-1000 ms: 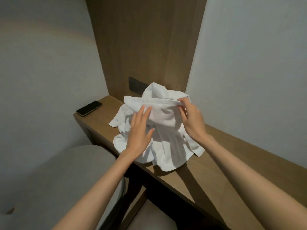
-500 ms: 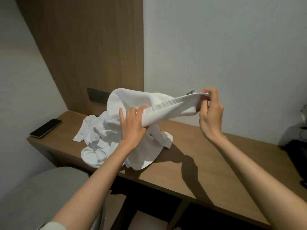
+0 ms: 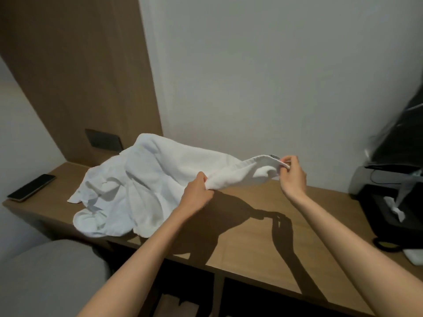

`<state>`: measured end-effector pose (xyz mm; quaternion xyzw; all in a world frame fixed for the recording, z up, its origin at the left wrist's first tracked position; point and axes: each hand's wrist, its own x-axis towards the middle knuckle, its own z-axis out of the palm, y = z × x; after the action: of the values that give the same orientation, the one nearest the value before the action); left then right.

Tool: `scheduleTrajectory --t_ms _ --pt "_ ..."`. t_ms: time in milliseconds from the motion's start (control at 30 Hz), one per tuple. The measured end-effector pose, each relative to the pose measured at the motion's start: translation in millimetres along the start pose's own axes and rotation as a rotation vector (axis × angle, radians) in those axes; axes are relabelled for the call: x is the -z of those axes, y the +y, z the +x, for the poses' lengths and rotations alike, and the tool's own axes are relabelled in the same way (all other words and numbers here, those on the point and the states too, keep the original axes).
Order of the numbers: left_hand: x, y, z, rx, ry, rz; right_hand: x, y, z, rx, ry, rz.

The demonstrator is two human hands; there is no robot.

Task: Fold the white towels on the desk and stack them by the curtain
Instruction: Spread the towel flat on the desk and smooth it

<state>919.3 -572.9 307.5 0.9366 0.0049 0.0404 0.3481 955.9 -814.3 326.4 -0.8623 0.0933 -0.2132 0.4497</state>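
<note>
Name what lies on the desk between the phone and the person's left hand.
In the head view, the crumpled white towels lie heaped on the desk between the phone and the left hand.

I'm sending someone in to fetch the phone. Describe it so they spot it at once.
Start at the long wooden desk against the wall and go to its far left end, past the heap of white towels. The phone lies flat there near the edge, apart from the towels: a slim dark slab, the only small black thing at that end.

A hotel-like room: built-in wooden desk (image 3: 251, 225) against a plain wall, wood panel (image 3: 80, 76) with socket plate (image 3: 103, 142), white towels (image 3: 128, 186).
</note>
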Motion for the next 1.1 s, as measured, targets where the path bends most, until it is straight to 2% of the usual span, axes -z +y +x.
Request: scheduleTrajectory --t_ms 167,300,400,567,633,700,800,900,967,1033,1100 --pt "-86.6 68.6 -15.7 0.001 -0.126 -0.085 59.3 70.2 27.7 0.002 -0.025 -0.114" --pt "-159.5 126.7 -26.0 0.015 -0.194 -0.159 103.9 110.4 46.1 -0.028 -0.009 -0.042" --pt "-210.3 161.7 -35.6 0.073 -0.286 -0.250 132.3 149.7 59.3 -0.127 -0.022 -0.025" --pt "-271.2 200.6 -55.4 0.337 -0.664 -0.570 163.3 215.0 63.7 -0.415 -0.305 0.108" --pt "-284.1 203.5 -63.3 0.285 -0.728 -0.552 168.1 239.5 54.4 -0.442 -0.382 0.063" --pt "-286.1 197.8 -65.0 0.176 -0.669 -0.395 168.7 258.8 42.0 -0.482 -0.455 0.030" --pt "-281.7 173.8 -58.2 0.003 -0.545 -0.081 162.4 274.6 18.8 -0.519 -0.674 -0.030" --pt "-278.6 140.2 -50.1 -0.061 -0.453 0.133 146.7 283.1 -6.8 -0.543 -0.856 0.007" --pt "-278.8 120.1 -44.1 -0.091 -0.373 0.294 132.8 288.1 -20.4 -0.548 -0.950 -0.078" --pt "-279.2 106.0 -36.9 -0.089 -0.270 0.411 121.1 292.8 -26.6 -0.521 -0.970 -0.256" --pt "-280.4 98.5 -24.5 -0.069 -0.220 0.440 113.2 292.9 -24.7 -0.516 -0.941 -0.328"
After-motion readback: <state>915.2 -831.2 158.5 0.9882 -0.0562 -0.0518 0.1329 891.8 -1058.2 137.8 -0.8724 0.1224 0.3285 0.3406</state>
